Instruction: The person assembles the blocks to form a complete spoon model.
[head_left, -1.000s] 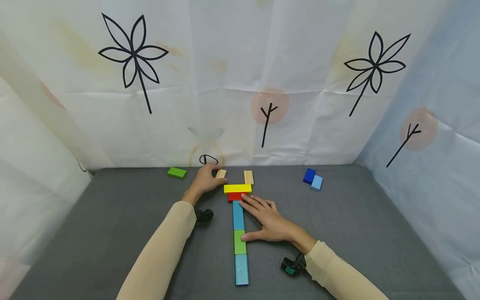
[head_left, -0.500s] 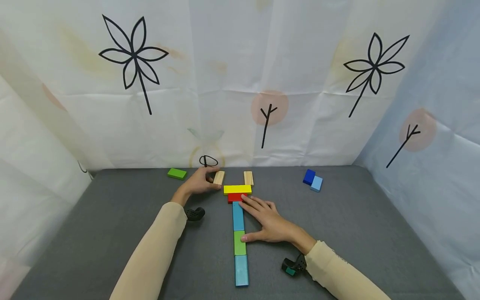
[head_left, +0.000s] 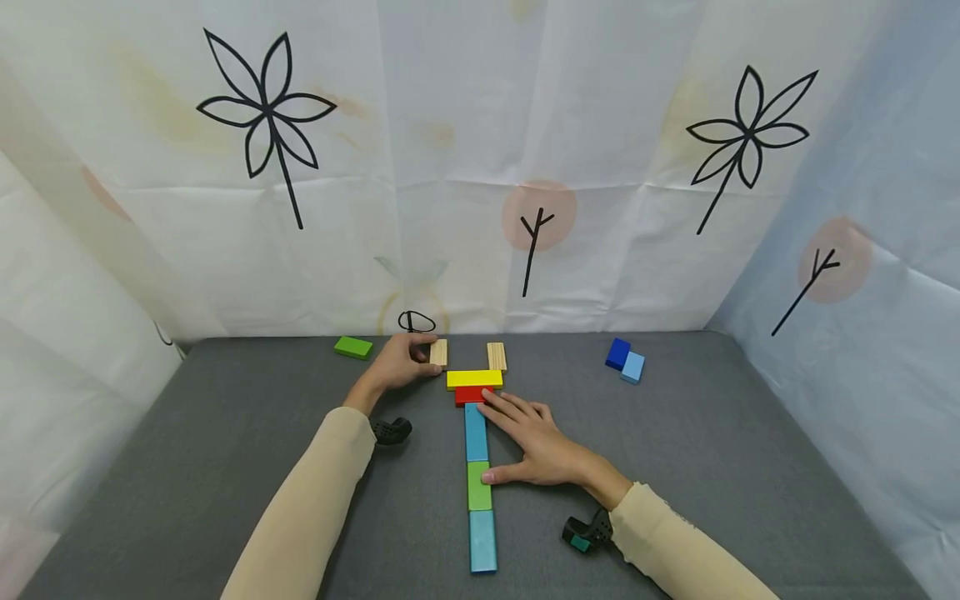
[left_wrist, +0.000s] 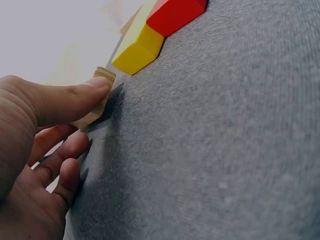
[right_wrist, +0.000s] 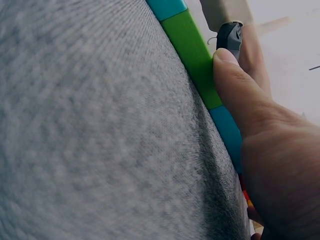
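Note:
A line of flat blocks runs away from me on the grey mat [head_left: 675, 467]: blue [head_left: 483, 540], green [head_left: 479, 485], blue [head_left: 476, 432], red [head_left: 467, 394], then a yellow bar [head_left: 475, 379] laid across. My right hand [head_left: 525, 437] lies flat beside the line, its thumb [right_wrist: 235, 90] against the green block [right_wrist: 192, 55] and its fingertips at the red one. My left hand [head_left: 427, 358] pinches a small plain wooden block [head_left: 439, 352] just beyond the yellow bar's left end; the thumb [left_wrist: 70, 102] presses the block's side [left_wrist: 97, 107]. A second wooden block [head_left: 497, 356] lies beyond the bar's right end.
A loose green block [head_left: 353, 347] lies at the back left. A dark blue block [head_left: 618, 352] and a light blue one [head_left: 633, 367] touch at the back right. White cloth walls with drawn flowers close in the mat on three sides.
My left hand has turned the wooden block so it lies lengthwise like its twin and drawn it slightly left. The right hand has stayed put.

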